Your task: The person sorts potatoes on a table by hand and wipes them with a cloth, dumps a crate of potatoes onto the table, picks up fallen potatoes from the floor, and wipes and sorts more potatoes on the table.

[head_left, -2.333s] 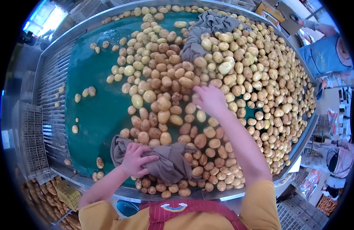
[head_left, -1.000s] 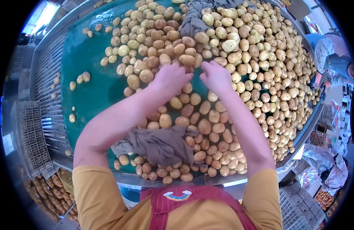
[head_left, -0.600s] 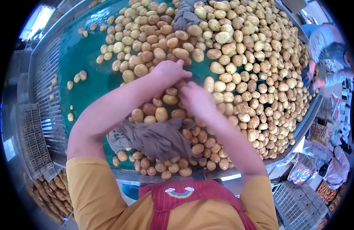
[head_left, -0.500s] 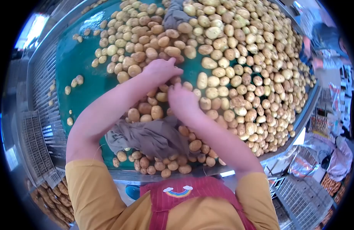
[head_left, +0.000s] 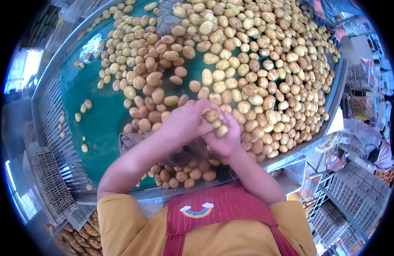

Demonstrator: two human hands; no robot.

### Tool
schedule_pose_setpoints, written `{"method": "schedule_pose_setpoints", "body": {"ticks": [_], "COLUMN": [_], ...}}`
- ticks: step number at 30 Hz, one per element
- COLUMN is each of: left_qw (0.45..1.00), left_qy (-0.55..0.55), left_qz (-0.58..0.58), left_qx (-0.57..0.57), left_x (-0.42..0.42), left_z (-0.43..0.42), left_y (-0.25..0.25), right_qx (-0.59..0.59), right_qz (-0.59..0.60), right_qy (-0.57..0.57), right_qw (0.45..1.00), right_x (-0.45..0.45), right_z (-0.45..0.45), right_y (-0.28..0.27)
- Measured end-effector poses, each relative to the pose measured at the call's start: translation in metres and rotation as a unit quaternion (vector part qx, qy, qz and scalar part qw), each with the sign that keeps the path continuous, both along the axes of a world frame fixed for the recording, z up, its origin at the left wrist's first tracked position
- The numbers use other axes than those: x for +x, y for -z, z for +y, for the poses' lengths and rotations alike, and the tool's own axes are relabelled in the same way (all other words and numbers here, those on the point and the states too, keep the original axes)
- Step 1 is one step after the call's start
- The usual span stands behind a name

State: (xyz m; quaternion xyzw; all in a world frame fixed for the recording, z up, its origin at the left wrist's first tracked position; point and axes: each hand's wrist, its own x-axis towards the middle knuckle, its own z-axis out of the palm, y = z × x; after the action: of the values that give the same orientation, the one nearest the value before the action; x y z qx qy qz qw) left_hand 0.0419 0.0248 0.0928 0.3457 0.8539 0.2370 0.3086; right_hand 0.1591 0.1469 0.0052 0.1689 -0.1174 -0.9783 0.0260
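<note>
Several small potatoes (head_left: 216,123) rest in my right hand (head_left: 227,138), which is cupped with the palm turned up. My left hand (head_left: 186,121) reaches in from the left, its thumb and fingers curled around the uppermost of these potatoes at the edge of the right palm. Both hands meet just above the near side of a sorting table with a green surface (head_left: 98,128). Below my forearms a crumpled grey cloth (head_left: 130,140) lies among potatoes, partly hidden by my left arm. Loose potatoes (head_left: 248,89) spread thickly beyond and to the right of my hands.
Another grey cloth (head_left: 167,19) lies at the far side. A slatted metal edge (head_left: 54,111) runs along the left, beside a grey crate (head_left: 49,179). Another person's hand (head_left: 340,33) shows at the far right. Stacked grey crates (head_left: 354,196) stand at the lower right.
Both hands have drawn back toward my body and come together, from among the potatoes to above the cloth. Small potatoes now show in my right hand. The view has shifted slightly.
</note>
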Motion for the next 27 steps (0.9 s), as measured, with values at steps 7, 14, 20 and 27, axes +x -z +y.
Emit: {"method": "schedule_pose_setpoints", "body": {"ticks": [7,14,20,27], "left_qw": [0.992,0.959,0.95,0.95], "left_qy": [0.097,0.095,0.15,0.072], "left_qz": [-0.051,-0.251,-0.272,-0.303], "left_qx": [-0.062,-0.089,-0.023,0.027], "left_x": [0.029,0.047,0.106,0.119], "left_z": [0.025,0.05,0.096,0.093], "left_y": [-0.046,-0.058,-0.071,-0.024], "right_qx": [0.006,-0.096,-0.023,0.082], "right_qz": [0.022,0.104,0.208,0.083], "right_qy": [0.044,0.067,0.214,0.541], "right_qw": [0.999,0.988,0.954,0.833], "right_x": [0.046,0.1,0.176,0.359], "right_z": [0.01,0.02,0.027,0.096], "right_y": [-0.015,-0.02,-0.006,-0.029]}}
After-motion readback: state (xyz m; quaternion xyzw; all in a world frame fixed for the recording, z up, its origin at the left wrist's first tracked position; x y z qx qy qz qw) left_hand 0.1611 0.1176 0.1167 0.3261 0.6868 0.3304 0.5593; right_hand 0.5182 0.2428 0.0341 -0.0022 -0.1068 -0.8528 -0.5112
